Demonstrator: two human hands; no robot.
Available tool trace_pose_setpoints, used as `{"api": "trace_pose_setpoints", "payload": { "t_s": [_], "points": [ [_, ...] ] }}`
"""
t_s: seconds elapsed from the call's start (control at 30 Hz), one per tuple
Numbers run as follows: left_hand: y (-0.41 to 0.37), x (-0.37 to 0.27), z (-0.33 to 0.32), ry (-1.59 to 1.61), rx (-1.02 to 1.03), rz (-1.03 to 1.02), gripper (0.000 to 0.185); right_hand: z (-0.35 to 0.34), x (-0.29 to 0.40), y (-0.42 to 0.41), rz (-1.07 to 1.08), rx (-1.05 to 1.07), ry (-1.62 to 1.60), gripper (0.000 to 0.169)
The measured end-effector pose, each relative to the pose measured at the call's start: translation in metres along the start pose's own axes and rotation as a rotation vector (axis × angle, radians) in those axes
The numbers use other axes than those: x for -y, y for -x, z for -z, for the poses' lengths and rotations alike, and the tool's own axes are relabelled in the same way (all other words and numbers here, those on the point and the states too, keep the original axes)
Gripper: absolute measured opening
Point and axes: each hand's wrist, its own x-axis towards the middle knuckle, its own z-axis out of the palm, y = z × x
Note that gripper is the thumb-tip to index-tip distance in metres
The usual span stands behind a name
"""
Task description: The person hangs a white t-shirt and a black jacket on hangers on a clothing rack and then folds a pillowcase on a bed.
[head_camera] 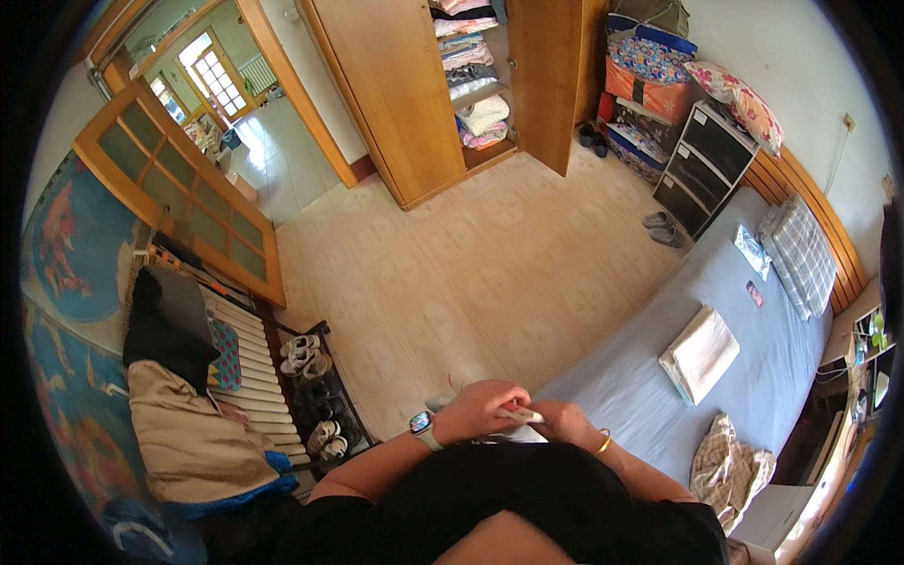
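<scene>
My left hand (487,407) and my right hand (567,421) are close together in front of my body, both gripping a piece of whitish cloth (526,415). The cloth hangs below them and is mostly hidden by my hands and chest. A folded cream-coloured cloth (700,354) lies on the bed's grey-blue sheet (607,381) to the right. Nearer me on the bed is a crumpled beige checked garment (727,470). A phone (754,294) and a folded plaid textile (798,254) lie farther back on the bed.
A wooden wardrobe (395,92) stands ahead, one door (547,85) open on stacked folded textiles (467,60). At left are a shoe rack (353,417), a radiator (261,374) with clothes hanging before it, and a glazed door (187,191). Grey slippers (662,229) lie by the black drawer unit (706,166).
</scene>
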Motion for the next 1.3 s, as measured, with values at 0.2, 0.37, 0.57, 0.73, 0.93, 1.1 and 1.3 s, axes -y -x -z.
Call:
{"api": "trace_pose_setpoints", "payload": {
  "t_s": [0.2, 0.37, 0.57, 0.73, 0.93, 1.1, 1.3],
  "points": [
    [-0.013, 0.077, 0.068, -0.208, 0.111, 0.082, 0.043, 0.045, 0.017, -0.081, 0.082, 0.006, -0.015, 0.025],
    [-0.03, 0.162, 0.095, -0.066, 0.102, -0.021, 0.033, 0.067, 0.005, -0.12, -0.006, -0.067, 0.024, 0.025],
    [-0.106, 0.153, 0.126, 0.446, 0.11, 0.209, 0.031, 0.08, -0.005, -0.094, -0.294, -0.535, -0.161, 0.02],
    [-0.192, 0.124, 0.085, 0.844, 0.325, 0.302, 0.032, 0.104, -0.006, -0.063, -0.462, -0.859, -0.743, 0.028],
    [-0.289, 0.162, -0.032, 0.667, 0.613, 0.382, 0.023, 0.007, -0.099, 0.025, -0.573, -0.87, -1.297, 0.063],
    [-0.383, 0.176, -0.123, 0.466, 0.708, 0.247, 0.026, 0.007, -0.182, 0.047, -0.82, -1.183, -1.312, 0.04],
    [-0.508, 0.146, -0.247, 0.358, 0.871, 0.016, 0.033, 0.129, -0.271, 0.146, -1.06, -1.481, -0.624, 0.036]
  ]
}}
